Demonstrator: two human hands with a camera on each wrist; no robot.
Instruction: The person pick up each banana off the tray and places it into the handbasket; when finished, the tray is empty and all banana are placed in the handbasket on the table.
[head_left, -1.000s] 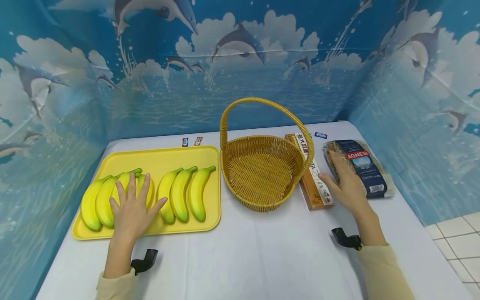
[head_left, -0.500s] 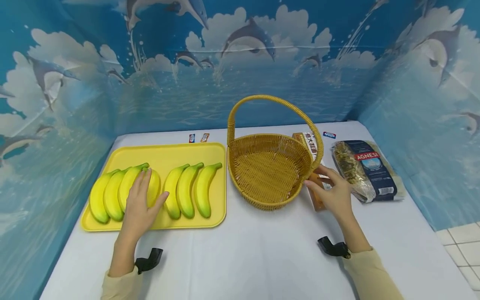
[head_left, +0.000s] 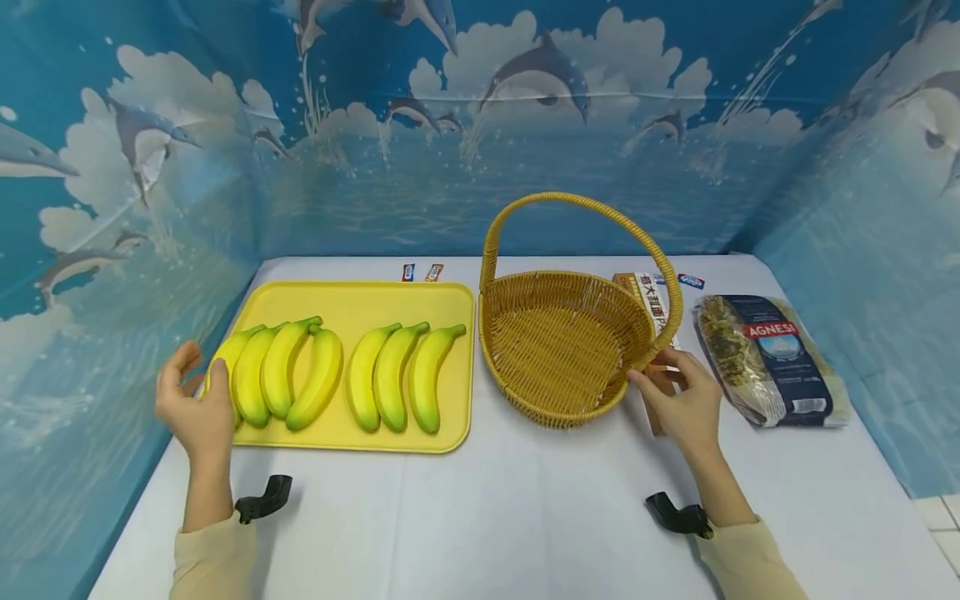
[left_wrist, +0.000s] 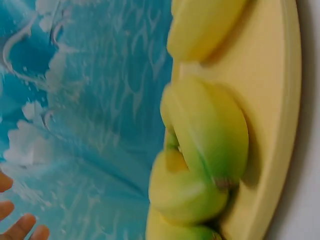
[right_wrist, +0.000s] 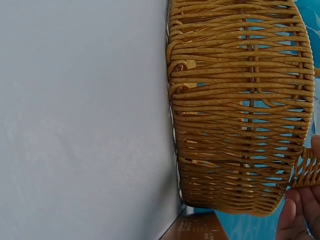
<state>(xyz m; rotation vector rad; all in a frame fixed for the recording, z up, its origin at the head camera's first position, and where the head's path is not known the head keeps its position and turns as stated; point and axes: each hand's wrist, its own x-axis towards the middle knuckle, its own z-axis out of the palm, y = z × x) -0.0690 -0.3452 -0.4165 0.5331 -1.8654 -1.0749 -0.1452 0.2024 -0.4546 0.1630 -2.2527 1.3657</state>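
Note:
A woven wicker basket (head_left: 562,350) with a tall arched handle stands mid-table with nothing inside; its side wall (right_wrist: 240,105) fills the right wrist view. My right hand (head_left: 675,400) holds it at the right rim, thumb and fingers pinching where the handle meets the rim. Its fingertips (right_wrist: 300,210) show at the handle's base. My left hand (head_left: 191,408) hovers at the left edge of the yellow tray (head_left: 352,296), fingers relaxed, holding nothing. Two bunches of yellow-green bananas (head_left: 285,375) lie on the tray (left_wrist: 280,125), seen close as bananas (left_wrist: 210,130) in the left wrist view.
A long brown pasta box (head_left: 651,300) lies just behind my right hand, beside the basket. A dark blue Agnesi bag (head_left: 772,358) lies to the right. Small labels (head_left: 420,272) sit at the table's back edge. Blue dolphin-print walls enclose three sides.
My left hand has lifted off the left banana bunch and moved to the tray's left edge. My right hand has left the Agnesi bag, crossed the box and taken hold of the basket.

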